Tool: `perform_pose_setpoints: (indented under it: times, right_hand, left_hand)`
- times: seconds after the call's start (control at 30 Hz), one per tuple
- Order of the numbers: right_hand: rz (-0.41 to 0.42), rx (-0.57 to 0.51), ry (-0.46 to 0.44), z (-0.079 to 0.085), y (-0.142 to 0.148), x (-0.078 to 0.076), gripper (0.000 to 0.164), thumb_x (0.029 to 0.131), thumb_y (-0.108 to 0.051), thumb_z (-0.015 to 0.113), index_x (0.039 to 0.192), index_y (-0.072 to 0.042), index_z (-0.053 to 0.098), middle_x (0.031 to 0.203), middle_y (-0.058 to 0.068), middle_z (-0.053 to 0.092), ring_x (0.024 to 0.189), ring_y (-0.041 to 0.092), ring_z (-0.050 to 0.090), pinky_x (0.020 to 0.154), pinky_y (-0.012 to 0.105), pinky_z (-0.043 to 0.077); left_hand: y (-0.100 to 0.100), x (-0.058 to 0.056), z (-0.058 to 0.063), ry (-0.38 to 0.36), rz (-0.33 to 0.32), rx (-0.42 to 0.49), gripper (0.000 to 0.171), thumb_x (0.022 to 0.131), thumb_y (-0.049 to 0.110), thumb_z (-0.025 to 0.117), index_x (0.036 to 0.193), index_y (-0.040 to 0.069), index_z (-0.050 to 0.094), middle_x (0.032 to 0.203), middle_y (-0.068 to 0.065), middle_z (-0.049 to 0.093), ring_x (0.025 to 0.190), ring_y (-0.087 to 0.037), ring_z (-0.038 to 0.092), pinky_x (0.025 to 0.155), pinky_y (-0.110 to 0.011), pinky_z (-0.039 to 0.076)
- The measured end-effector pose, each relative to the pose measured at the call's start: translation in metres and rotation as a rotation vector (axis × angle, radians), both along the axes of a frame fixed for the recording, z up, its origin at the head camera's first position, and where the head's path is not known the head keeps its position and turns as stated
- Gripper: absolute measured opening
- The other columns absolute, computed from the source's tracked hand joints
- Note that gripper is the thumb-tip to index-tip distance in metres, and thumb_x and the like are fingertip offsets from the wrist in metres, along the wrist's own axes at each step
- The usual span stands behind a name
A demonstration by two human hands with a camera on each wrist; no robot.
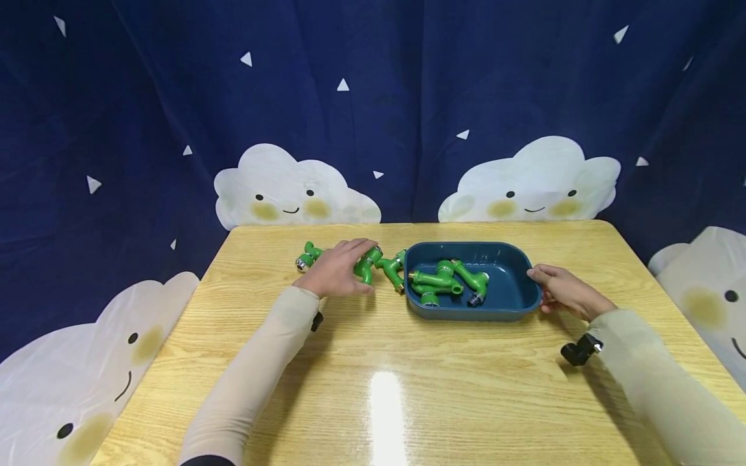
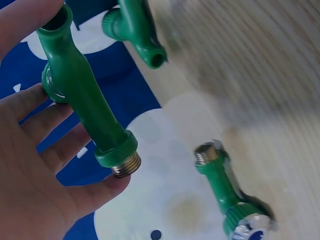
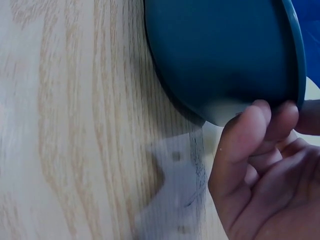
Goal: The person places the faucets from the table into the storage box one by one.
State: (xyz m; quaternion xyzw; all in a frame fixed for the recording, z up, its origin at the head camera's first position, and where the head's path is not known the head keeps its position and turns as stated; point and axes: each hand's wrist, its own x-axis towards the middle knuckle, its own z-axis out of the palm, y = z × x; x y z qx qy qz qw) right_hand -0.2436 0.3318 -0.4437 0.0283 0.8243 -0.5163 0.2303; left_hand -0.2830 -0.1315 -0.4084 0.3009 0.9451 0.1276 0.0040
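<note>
While left hand grips one tap — other taps flanking — right hand pinches tray

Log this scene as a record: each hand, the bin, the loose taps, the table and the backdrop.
Left hand: holds a green tap with a brass-coloured threaded end
Right hand: grips the right end of the bin
Bin colour: dark teal
Bin contents: several green taps, mostly toward its left side
Left loose tap: beside the left hand, on its left
Right loose tap: between that hand and the bin
Table: light wood grain
Backdrop: navy cloth with clouds
</note>
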Motion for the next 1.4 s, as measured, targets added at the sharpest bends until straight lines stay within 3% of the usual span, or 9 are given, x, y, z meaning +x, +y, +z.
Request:
perform_pose_setpoints:
  times: [0.4,1.4]
  right_hand:
    - [0.0,0.0,0.0,-0.001,0.0,-0.001,0.034,0.108,-0.037,0.034,0.095,-0.007,0.045,0.07,-0.005,0.046,0.061,0.008,0.053,0.059,0.023,0.054]
    - [0.001,0.012,0.0,-0.002,0.0,-0.001,0.036,0.108,-0.037,0.033,0.098,-0.005,0.044,0.068,-0.005,0.046,0.059,0.008,0.053,0.058,0.023,0.054]
  left_hand:
    - [0.02,0.006,0.02,0.037,-0.06,0.016,0.094,0.074,0.048,0.083,0.153,0.025,0.037,0.157,0.0,0.042,0.14,-0.028,0.046,0.107,-0.056,0.045]
    - [0.056,0.003,0.039,0.083,-0.157,-0.042,0.097,0.074,0.053,0.082,0.154,0.022,0.037,0.156,-0.001,0.043,0.141,-0.024,0.045,0.105,-0.047,0.048]
